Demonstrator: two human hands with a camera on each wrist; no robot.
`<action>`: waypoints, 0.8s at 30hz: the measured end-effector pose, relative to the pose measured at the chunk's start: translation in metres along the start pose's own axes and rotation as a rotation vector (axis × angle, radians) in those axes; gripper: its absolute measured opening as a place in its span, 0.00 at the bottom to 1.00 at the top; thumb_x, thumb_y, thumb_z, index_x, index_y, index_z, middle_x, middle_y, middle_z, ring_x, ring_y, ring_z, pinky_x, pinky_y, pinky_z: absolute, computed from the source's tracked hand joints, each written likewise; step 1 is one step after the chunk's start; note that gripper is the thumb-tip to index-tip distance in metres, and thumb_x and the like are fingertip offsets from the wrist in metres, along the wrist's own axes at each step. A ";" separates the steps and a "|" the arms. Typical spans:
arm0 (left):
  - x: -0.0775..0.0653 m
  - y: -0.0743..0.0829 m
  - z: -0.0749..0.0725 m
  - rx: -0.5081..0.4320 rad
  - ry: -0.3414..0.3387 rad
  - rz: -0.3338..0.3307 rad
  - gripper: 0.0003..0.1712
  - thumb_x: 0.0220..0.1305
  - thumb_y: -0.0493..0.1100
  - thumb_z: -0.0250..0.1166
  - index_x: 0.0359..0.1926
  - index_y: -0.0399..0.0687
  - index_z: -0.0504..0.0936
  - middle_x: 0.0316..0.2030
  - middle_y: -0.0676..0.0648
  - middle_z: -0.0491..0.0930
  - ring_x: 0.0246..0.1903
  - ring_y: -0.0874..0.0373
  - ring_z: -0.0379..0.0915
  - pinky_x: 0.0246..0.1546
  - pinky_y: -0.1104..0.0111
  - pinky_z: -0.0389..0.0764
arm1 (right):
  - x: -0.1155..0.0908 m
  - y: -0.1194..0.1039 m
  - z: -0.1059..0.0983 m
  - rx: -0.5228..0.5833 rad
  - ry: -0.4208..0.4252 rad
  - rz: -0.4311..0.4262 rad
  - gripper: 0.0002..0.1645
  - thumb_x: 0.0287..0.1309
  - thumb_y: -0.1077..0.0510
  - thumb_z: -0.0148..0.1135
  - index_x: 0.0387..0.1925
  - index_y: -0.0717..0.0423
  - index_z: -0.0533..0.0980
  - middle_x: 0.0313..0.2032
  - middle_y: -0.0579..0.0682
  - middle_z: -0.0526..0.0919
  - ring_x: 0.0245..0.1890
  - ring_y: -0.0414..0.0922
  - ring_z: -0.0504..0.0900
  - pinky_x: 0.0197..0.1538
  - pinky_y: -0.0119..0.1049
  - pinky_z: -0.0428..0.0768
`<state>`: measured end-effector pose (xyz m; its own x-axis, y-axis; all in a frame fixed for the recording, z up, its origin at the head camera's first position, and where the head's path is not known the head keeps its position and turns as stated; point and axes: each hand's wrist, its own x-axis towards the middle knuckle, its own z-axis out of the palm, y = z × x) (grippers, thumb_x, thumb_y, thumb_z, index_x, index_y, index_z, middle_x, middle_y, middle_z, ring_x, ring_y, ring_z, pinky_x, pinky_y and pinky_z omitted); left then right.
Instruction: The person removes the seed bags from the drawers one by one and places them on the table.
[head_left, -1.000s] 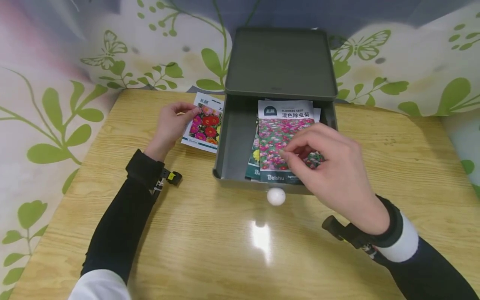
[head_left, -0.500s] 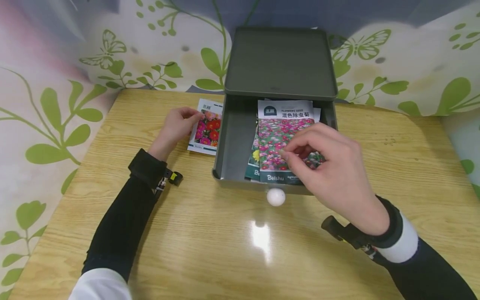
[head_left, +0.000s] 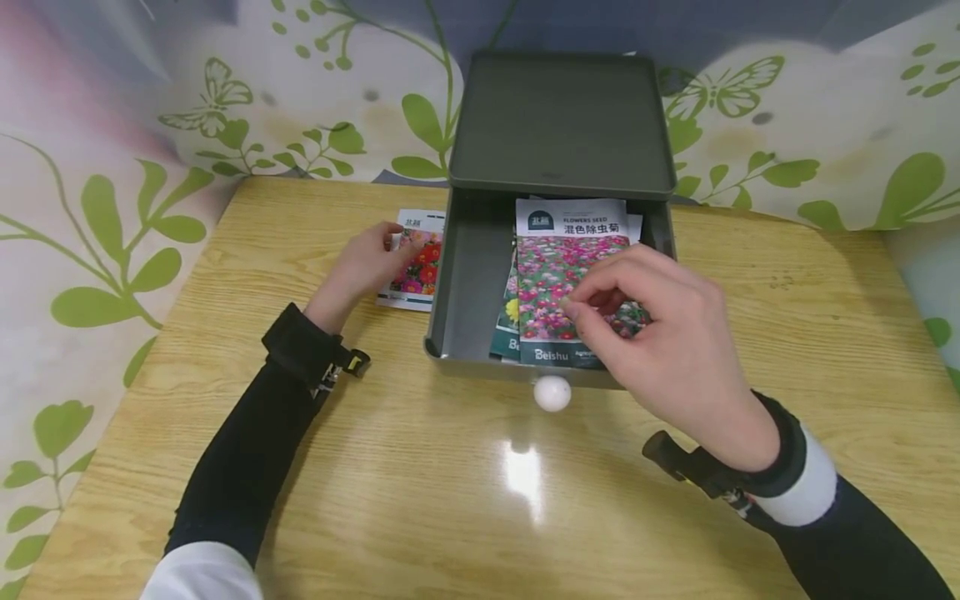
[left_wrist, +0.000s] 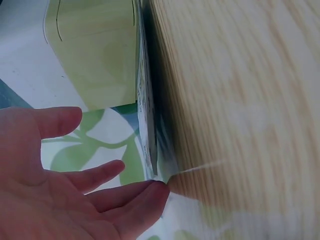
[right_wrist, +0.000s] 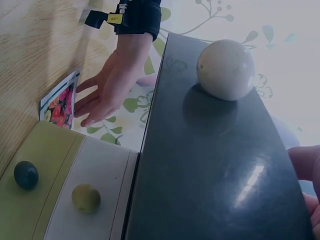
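Note:
A flower seed packet [head_left: 420, 287] with red and pink blooms lies on the table left of the grey drawer [head_left: 468, 292], whose side hides its right part. My left hand [head_left: 367, 267] is at that packet's left side, thumb and fingers apart; in the left wrist view a fingertip [left_wrist: 159, 189] meets the packet's edge [left_wrist: 148, 135]. Inside the pulled-out drawer, a pink-flowered seed packet [head_left: 551, 267] tops others. Over its lower right my right hand [head_left: 667, 333] hovers, fingers loosely curled, thumb and forefinger tips close together with nothing visible between them.
The drawer has a white round knob [head_left: 552, 393] and belongs to a dark cabinet [head_left: 562, 125] against the patterned wall. White [right_wrist: 107, 170] and green [right_wrist: 50, 145] drawer fronts with round knobs sit lower down. The wooden table [head_left: 420, 483] spreads around them.
The red-flowered packet has moved slightly right and straightened beside the cabinet. My left hand has moved right with it, and its fingers have spread from a pinch. My right hand stays still.

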<state>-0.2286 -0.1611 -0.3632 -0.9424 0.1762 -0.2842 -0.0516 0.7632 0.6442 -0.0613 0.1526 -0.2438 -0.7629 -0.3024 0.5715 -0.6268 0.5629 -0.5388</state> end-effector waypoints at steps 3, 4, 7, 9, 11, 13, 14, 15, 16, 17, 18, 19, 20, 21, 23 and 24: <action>-0.002 -0.002 -0.001 -0.006 0.000 -0.008 0.44 0.72 0.66 0.53 0.74 0.39 0.60 0.67 0.33 0.65 0.65 0.40 0.63 0.62 0.47 0.67 | 0.001 -0.002 0.001 0.010 0.004 -0.003 0.04 0.58 0.60 0.66 0.31 0.58 0.82 0.34 0.45 0.83 0.32 0.37 0.77 0.36 0.28 0.74; -0.003 -0.003 -0.001 -0.020 0.003 -0.008 0.43 0.72 0.64 0.53 0.73 0.39 0.60 0.68 0.33 0.65 0.65 0.39 0.63 0.62 0.47 0.67 | 0.001 -0.002 0.001 0.015 0.010 -0.007 0.03 0.57 0.61 0.67 0.31 0.58 0.82 0.34 0.45 0.83 0.32 0.37 0.76 0.35 0.28 0.74; -0.007 -0.004 -0.005 -0.068 0.034 0.004 0.40 0.72 0.61 0.55 0.72 0.39 0.62 0.69 0.34 0.64 0.67 0.39 0.61 0.63 0.48 0.66 | 0.002 -0.005 -0.002 0.027 0.018 -0.012 0.01 0.56 0.64 0.68 0.31 0.58 0.82 0.33 0.44 0.83 0.31 0.37 0.75 0.35 0.28 0.73; -0.011 -0.002 -0.008 -0.106 0.078 0.024 0.37 0.73 0.59 0.56 0.71 0.39 0.64 0.69 0.36 0.65 0.67 0.41 0.62 0.63 0.49 0.67 | 0.004 -0.006 -0.006 0.023 0.006 -0.012 0.02 0.56 0.65 0.68 0.32 0.58 0.82 0.33 0.44 0.83 0.31 0.37 0.75 0.35 0.28 0.72; -0.017 0.002 -0.014 -0.136 0.138 0.053 0.35 0.73 0.58 0.56 0.69 0.39 0.67 0.67 0.38 0.68 0.65 0.43 0.65 0.61 0.51 0.69 | 0.006 -0.005 -0.010 0.006 -0.012 -0.005 0.03 0.56 0.66 0.68 0.32 0.58 0.82 0.32 0.44 0.83 0.30 0.36 0.75 0.35 0.27 0.72; -0.025 0.009 -0.021 -0.165 0.206 0.100 0.31 0.73 0.56 0.57 0.66 0.40 0.70 0.64 0.40 0.71 0.63 0.45 0.68 0.60 0.52 0.70 | 0.008 -0.004 -0.015 -0.033 -0.044 0.012 0.03 0.57 0.66 0.68 0.34 0.57 0.83 0.33 0.44 0.83 0.30 0.36 0.75 0.35 0.27 0.72; -0.030 0.015 -0.024 -0.174 0.242 0.132 0.30 0.73 0.56 0.57 0.65 0.40 0.72 0.63 0.41 0.73 0.62 0.46 0.69 0.59 0.53 0.71 | 0.009 -0.003 -0.017 -0.054 -0.059 0.025 0.03 0.58 0.65 0.68 0.34 0.57 0.83 0.33 0.44 0.83 0.30 0.36 0.75 0.34 0.28 0.71; -0.034 0.021 -0.028 -0.188 0.276 0.167 0.28 0.73 0.55 0.57 0.63 0.40 0.74 0.61 0.41 0.75 0.60 0.47 0.71 0.58 0.55 0.71 | 0.009 -0.002 -0.020 -0.075 -0.073 0.041 0.03 0.58 0.65 0.68 0.35 0.56 0.83 0.33 0.43 0.83 0.30 0.36 0.76 0.35 0.28 0.71; -0.039 0.028 -0.032 -0.200 0.310 0.206 0.26 0.73 0.54 0.57 0.62 0.40 0.75 0.59 0.42 0.77 0.58 0.49 0.72 0.57 0.56 0.72 | 0.009 -0.001 -0.022 -0.098 -0.087 0.059 0.03 0.59 0.64 0.68 0.36 0.55 0.83 0.34 0.43 0.82 0.30 0.36 0.76 0.35 0.28 0.71; -0.044 0.035 -0.035 -0.214 0.345 0.247 0.24 0.73 0.53 0.58 0.60 0.40 0.77 0.56 0.42 0.78 0.56 0.50 0.74 0.56 0.58 0.73 | 0.009 0.000 -0.024 -0.118 -0.108 0.078 0.03 0.61 0.63 0.67 0.37 0.55 0.83 0.34 0.42 0.82 0.30 0.36 0.77 0.36 0.27 0.71; -0.048 0.042 -0.038 -0.228 0.380 0.291 0.22 0.73 0.52 0.58 0.57 0.40 0.78 0.53 0.43 0.80 0.53 0.52 0.75 0.54 0.60 0.74 | 0.009 0.001 -0.025 -0.134 -0.124 0.095 0.03 0.62 0.62 0.67 0.38 0.54 0.83 0.35 0.42 0.82 0.31 0.36 0.78 0.37 0.26 0.72; -0.052 0.050 -0.041 -0.249 0.411 0.334 0.20 0.73 0.50 0.59 0.55 0.40 0.80 0.50 0.44 0.81 0.50 0.53 0.77 0.52 0.63 0.75 | 0.009 0.003 -0.026 -0.143 -0.139 0.112 0.03 0.63 0.61 0.66 0.39 0.54 0.83 0.35 0.42 0.83 0.31 0.36 0.79 0.38 0.25 0.72; -0.057 0.057 -0.043 -0.262 0.444 0.376 0.18 0.73 0.49 0.60 0.52 0.40 0.81 0.47 0.45 0.82 0.47 0.55 0.78 0.49 0.65 0.76 | 0.009 0.004 -0.027 -0.156 -0.153 0.128 0.04 0.64 0.60 0.66 0.39 0.53 0.83 0.36 0.42 0.83 0.32 0.37 0.81 0.38 0.24 0.72; -0.063 0.063 -0.044 -0.269 0.476 0.415 0.16 0.73 0.48 0.60 0.50 0.40 0.82 0.43 0.46 0.82 0.43 0.58 0.78 0.47 0.67 0.76 | 0.009 0.005 -0.028 -0.166 -0.163 0.138 0.04 0.64 0.59 0.65 0.40 0.53 0.84 0.36 0.42 0.83 0.32 0.37 0.82 0.39 0.24 0.73; -0.073 0.075 -0.046 -0.289 0.536 0.513 0.13 0.72 0.45 0.61 0.44 0.38 0.83 0.37 0.47 0.83 0.37 0.60 0.78 0.42 0.70 0.77 | 0.010 0.007 -0.027 -0.188 -0.181 0.147 0.05 0.65 0.58 0.65 0.40 0.53 0.84 0.36 0.42 0.84 0.32 0.39 0.84 0.39 0.25 0.75; -0.079 0.080 -0.046 -0.295 0.559 0.571 0.12 0.71 0.44 0.62 0.42 0.38 0.83 0.34 0.48 0.83 0.35 0.62 0.78 0.40 0.71 0.77 | 0.011 0.008 -0.027 -0.203 -0.189 0.149 0.06 0.66 0.57 0.65 0.41 0.53 0.84 0.36 0.42 0.84 0.32 0.39 0.84 0.38 0.28 0.76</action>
<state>-0.1736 -0.1433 -0.2565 -0.8706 0.0930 0.4832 0.4708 0.4433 0.7628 -0.0705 0.1746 -0.2253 -0.8717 -0.3319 0.3605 -0.4761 0.7478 -0.4627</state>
